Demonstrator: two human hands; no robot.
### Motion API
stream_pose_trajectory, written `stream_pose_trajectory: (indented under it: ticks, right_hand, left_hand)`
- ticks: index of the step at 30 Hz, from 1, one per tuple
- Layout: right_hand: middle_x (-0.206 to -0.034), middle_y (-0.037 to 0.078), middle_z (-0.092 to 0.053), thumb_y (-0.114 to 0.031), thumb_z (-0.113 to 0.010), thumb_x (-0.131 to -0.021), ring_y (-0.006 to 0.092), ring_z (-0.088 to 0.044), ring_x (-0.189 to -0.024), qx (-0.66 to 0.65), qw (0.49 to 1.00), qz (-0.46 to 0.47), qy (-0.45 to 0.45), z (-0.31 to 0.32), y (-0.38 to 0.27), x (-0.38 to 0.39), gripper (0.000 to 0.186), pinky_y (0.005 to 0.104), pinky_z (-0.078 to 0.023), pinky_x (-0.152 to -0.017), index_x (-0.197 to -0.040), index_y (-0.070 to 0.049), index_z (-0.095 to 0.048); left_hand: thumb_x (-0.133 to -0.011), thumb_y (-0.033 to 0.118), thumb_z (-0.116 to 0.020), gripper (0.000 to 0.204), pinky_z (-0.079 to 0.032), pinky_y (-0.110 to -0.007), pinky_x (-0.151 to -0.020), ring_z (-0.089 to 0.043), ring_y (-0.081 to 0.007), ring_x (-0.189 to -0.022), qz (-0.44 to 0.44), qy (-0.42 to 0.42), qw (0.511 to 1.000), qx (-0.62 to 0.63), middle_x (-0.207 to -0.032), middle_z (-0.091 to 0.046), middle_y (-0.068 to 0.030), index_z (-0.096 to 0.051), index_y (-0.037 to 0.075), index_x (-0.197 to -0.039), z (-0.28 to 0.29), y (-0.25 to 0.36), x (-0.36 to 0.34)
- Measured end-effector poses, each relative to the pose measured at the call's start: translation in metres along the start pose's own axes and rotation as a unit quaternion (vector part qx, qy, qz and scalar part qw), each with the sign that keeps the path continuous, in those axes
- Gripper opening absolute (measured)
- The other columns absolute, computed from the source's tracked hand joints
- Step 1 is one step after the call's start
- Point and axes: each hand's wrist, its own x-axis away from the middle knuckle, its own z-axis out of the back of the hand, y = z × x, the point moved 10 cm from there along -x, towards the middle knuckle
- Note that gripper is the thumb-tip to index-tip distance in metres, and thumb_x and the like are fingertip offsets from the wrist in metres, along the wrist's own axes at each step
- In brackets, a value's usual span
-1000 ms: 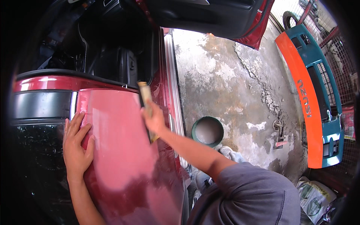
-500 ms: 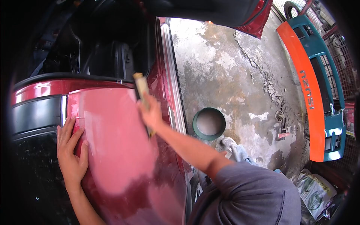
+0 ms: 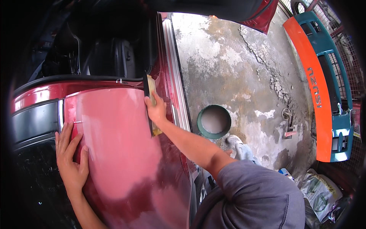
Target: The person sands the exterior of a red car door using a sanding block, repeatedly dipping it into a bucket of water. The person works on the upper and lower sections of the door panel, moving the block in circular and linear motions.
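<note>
A dark red car panel (image 3: 167, 168) carries a large dull pink sanded patch (image 3: 118, 141). My right hand (image 3: 156, 110) is closed round a long sanding block (image 3: 151, 83), yellowish with a dark edge. The block lies along the patch's right border, its far end near the panel's upper edge. Whether its whole underside touches the panel is hidden. My left hand (image 3: 73, 162) rests on the left side of the panel, fingers stretched out, holding nothing. Its fingertips are near the chrome strip (image 3: 60, 114) beside the dark window glass.
An open door cavity (image 3: 110, 57) with a dark interior lies beyond the panel. On the concrete floor (image 3: 213, 76) to the right stands a green bucket (image 3: 198, 122) of cloudy liquid. An orange and teal vehicle front panel (image 3: 316, 95) leans at the far right, near a plastic sack (image 3: 320, 192).
My right hand has moved the sanding block slightly to the right and away from me, and the block now points straighter ahead. The left hand stays nearly in place.
</note>
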Motion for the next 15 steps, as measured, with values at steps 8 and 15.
stream_pose_trajectory:
  ticks: [8, 15]
  right_hand:
    - [-0.145, 0.027, -0.057, -0.034, -0.076, -0.097, 0.0443, -0.055, -0.132, 0.024, 0.991, 0.133, -0.014, 0.016, 0.004, 0.101, 0.061, 0.0525, -0.039, -0.116, -0.150, -0.009, -0.060]
    - [-0.142, 0.025, -0.062, -0.033, -0.073, -0.099, 0.0423, -0.055, -0.134, -0.006, 0.996, 0.092, 0.009, 0.003, 0.007, 0.019, 0.057, 0.0521, -0.042, -0.111, -0.148, -0.007, -0.061]
  left_hand:
    - [-0.086, 0.007, -0.068, 0.033, -0.024, -0.057, -0.130, -0.049, -0.0386, -0.148, 0.020, -0.012, 1.000, -0.009, -0.153, -0.059, -0.0195, -0.074, -0.001, -0.118, -0.002, -0.006, 0.009]
    - [-0.087, 0.006, -0.068, 0.034, -0.024, -0.057, -0.130, -0.048, -0.0389, -0.149, 0.011, -0.013, 1.000, -0.008, -0.154, -0.059, -0.0194, -0.074, -0.001, -0.120, -0.001, 0.002, -0.001]
